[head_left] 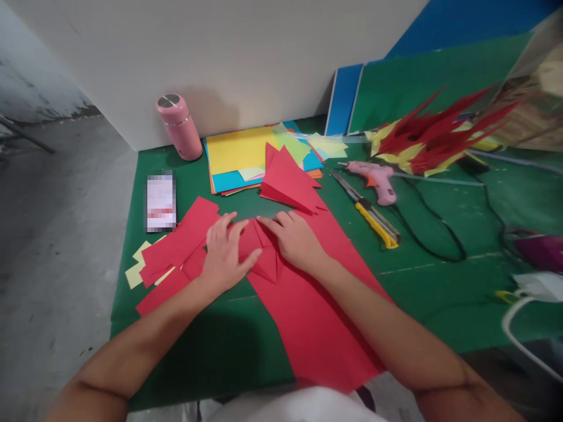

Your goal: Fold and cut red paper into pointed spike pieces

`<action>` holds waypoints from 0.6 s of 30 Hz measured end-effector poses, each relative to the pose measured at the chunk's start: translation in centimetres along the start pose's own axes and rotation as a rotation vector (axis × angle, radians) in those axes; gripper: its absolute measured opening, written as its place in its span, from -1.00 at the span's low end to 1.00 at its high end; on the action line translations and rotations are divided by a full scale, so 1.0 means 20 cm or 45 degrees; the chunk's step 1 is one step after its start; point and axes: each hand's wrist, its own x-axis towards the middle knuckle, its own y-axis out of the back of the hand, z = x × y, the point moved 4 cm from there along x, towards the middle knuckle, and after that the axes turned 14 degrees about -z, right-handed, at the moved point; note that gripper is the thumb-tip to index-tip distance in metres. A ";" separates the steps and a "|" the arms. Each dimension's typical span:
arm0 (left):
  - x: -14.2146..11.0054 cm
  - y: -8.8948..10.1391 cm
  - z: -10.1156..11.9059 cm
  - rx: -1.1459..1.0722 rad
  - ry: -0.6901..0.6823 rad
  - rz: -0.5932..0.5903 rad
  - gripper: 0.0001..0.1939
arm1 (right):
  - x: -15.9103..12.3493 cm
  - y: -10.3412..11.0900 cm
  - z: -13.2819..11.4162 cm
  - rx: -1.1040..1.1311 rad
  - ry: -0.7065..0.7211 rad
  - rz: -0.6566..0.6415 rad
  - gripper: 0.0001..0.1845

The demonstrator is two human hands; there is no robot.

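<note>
A small folded piece of red paper (265, 265) with crease lines lies under my hands in the middle of the table. My left hand (225, 252) rests at its left side, fingers spread and the thumb on the paper. My right hand (295, 237) touches its upper right with the index finger stretched out and the other fingers slightly bent. A long red sheet (325, 305) runs beneath the right forearm toward my body. Cut red pieces with pointed ends (290, 179) lie just beyond my hands. More red strips (176, 243) lie left of my left hand.
Coloured paper sheets (241, 149), a pink bottle (182, 132) and a phone (160, 202) are at the back left. Right of my hands lie a yellow utility knife (376, 223) with its blade out and a pink glue gun (373, 179) with a cord. Red-and-yellow paper flames (431, 135) stand behind.
</note>
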 end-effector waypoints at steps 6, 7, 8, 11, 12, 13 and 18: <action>-0.01 0.00 -0.03 -0.129 0.090 0.162 -0.44 | -0.03 0.01 0.01 0.045 -0.169 -0.091 -0.50; -0.01 0.00 -0.03 -0.165 0.071 0.199 -0.45 | -0.03 0.01 0.00 0.031 -0.204 -0.121 -0.51; -0.01 0.01 -0.04 -0.214 0.051 0.239 -0.45 | -0.03 0.01 0.00 0.017 -0.240 -0.143 -0.52; -0.01 0.00 -0.07 -0.443 0.017 0.341 -0.48 | -0.05 0.02 -0.01 -0.017 -0.319 -0.164 -0.53; 0.00 0.00 -0.08 -0.541 0.020 0.374 -0.50 | -0.05 0.02 -0.01 -0.028 -0.337 -0.161 -0.53; 0.00 0.00 -0.09 -0.641 0.029 0.409 -0.52 | -0.05 0.03 -0.01 -0.038 -0.352 -0.156 -0.54; 0.03 -0.01 -0.13 -0.988 0.043 0.523 -0.51 | -0.06 0.03 -0.01 -0.041 -0.306 -0.117 -0.52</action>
